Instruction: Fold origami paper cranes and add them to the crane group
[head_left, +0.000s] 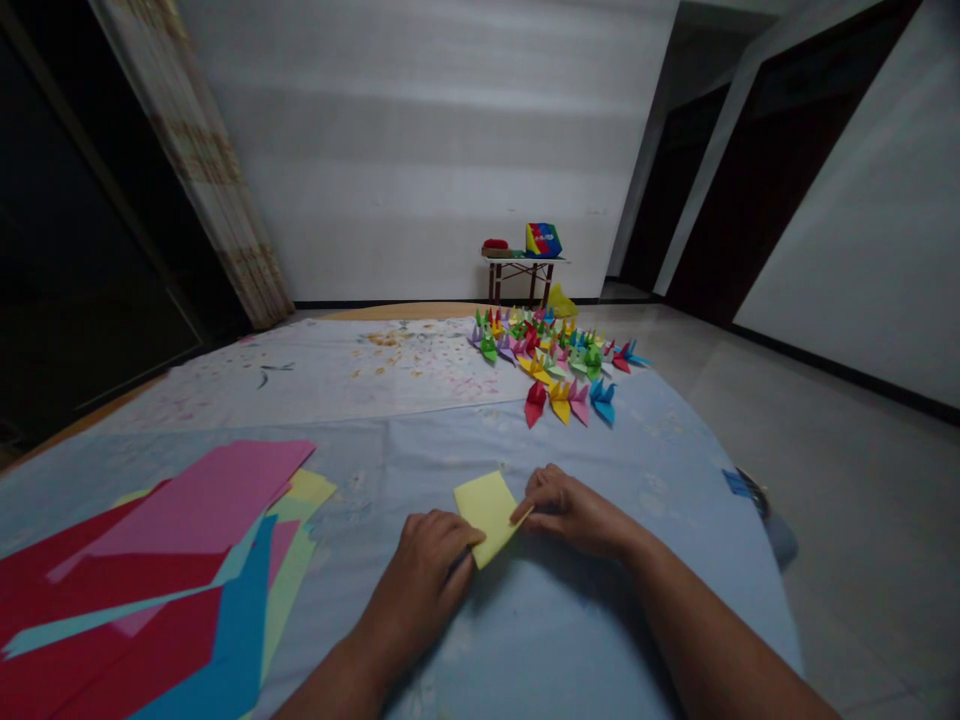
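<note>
A small folded sheet of yellow paper (489, 508) lies between my two hands over the blue part of the tablecloth. My left hand (433, 560) is closed on its lower left edge, with the fingertips on the paper. At the right corner, my right hand (559, 508) pinches the paper between thumb and forefinger, the other fingers curled in. The side of the sheet toward the right hand comes to a point. What lies beneath the paper is hidden.
Coloured paper sheets (202, 500) lie in a loose pile at the left. Several folded paper cranes (559, 400) stand toward the far right of the round table (360, 313). A small side table (525, 262) with a colourful box (543, 240) stands by the wall.
</note>
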